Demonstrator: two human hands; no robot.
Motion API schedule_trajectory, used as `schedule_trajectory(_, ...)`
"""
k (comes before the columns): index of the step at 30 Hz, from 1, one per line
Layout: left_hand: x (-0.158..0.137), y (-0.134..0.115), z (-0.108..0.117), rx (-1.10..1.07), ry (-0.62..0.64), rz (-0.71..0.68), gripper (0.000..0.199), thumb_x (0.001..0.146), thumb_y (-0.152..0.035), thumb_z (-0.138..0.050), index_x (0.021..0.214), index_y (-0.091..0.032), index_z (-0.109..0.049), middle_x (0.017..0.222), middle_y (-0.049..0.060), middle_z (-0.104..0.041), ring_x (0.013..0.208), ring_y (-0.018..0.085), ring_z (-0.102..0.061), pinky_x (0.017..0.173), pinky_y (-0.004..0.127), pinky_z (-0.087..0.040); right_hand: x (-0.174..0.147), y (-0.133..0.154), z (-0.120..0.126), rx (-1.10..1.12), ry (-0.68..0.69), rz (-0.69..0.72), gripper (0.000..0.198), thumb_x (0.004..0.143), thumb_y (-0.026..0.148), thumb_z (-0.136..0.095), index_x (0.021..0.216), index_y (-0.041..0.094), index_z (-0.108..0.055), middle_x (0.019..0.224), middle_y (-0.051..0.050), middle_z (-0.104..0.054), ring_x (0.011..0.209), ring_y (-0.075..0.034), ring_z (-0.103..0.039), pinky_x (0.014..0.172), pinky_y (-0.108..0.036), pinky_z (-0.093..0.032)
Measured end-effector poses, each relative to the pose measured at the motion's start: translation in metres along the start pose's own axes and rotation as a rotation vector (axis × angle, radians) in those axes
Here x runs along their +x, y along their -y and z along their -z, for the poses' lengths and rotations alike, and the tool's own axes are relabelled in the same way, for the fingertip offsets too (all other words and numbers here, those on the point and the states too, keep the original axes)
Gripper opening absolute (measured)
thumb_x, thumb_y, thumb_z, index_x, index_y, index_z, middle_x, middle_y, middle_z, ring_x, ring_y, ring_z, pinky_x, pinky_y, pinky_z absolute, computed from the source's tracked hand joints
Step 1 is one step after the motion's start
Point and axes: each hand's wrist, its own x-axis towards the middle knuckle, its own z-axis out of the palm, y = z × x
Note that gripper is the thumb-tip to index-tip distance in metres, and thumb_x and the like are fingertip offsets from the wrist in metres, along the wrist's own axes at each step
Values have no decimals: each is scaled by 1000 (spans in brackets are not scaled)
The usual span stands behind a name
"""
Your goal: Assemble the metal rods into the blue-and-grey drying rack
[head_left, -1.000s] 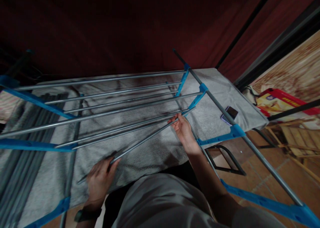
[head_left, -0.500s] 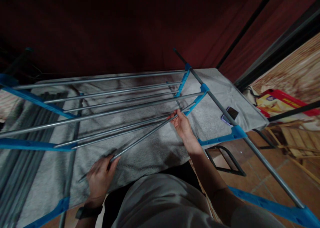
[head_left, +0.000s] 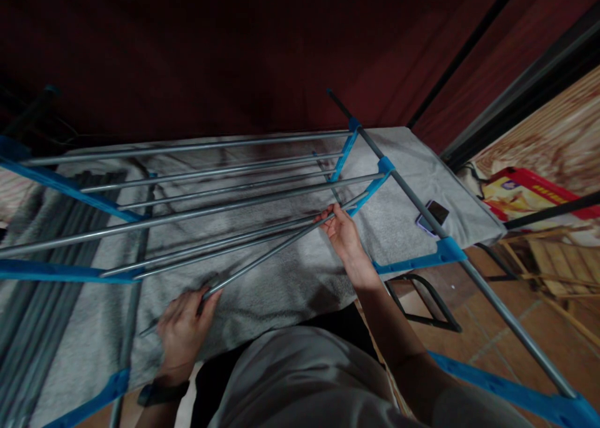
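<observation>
A thin grey metal rod (head_left: 262,257) slants across the front of a rack, with both my hands on it. My left hand (head_left: 186,322) is wrapped round its lower left part, and the rod's free end pokes out beyond my fist. Near the other end, my right hand (head_left: 340,229) pinches the rod just short of a blue plastic bracket (head_left: 372,194), where the rod's right end meets the bracket. Several metal bars (head_left: 234,202) run between this bracket side and the blue brackets on the left (head_left: 60,270). A thick upright tube (head_left: 412,194) carries the right brackets.
A bundle of grey tubes (head_left: 42,315) lies at the left on the grey cloth (head_left: 281,290) covering the surface. A phone (head_left: 432,217) rests on the cloth at the right. Beyond it are a red and yellow package (head_left: 525,194), a wooden slatted piece (head_left: 557,265) and the tiled floor.
My left hand has shifted slightly left and up with its end of the rod. My right hand stays pinched near the bracket.
</observation>
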Motion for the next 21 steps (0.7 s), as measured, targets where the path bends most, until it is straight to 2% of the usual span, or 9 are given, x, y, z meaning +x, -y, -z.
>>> schedule_trajectory(7, 22, 6, 17, 17, 1, -18, 17, 98, -40, -66, 103, -24, -68, 80, 4, -71, 75, 24, -66, 75, 37, -47, 0, 4, -4, -2, 2, -20, 23, 94, 42, -72, 81, 25, -64, 71, 3, -69, 72, -15, -70, 77, -29, -59)
schedule_trajectory(12, 36, 12, 26, 63, -39, -42, 15, 98, -39, -66, 104, -25, -67, 80, 2, -68, 73, 24, -63, 72, 39, -45, -3, 5, -1, -62, -21, 9, 20, 93, 44, -72, 89, 25, -66, 82, 1, -75, 77, -16, -72, 74, -28, -60)
schedule_trajectory(17, 47, 16, 31, 71, -44, -34, 15, 99, -38, -65, 104, -24, -66, 82, 2, -66, 75, 25, -61, 71, 41, -43, -8, 10, 16, -117, -113, 149, 23, 84, 41, -79, 89, 27, -62, 81, 5, -71, 72, -13, -68, 74, -28, -59)
schedule_trajectory(21, 54, 20, 34, 46, -32, -37, 15, 99, -37, -65, 107, -25, -66, 86, 2, -67, 79, 26, -63, 73, 42, -44, -5, 21, 36, -238, -316, 365, 28, 77, 33, -78, 99, 28, -63, 100, 5, -70, 82, -11, -66, 76, -24, -56)
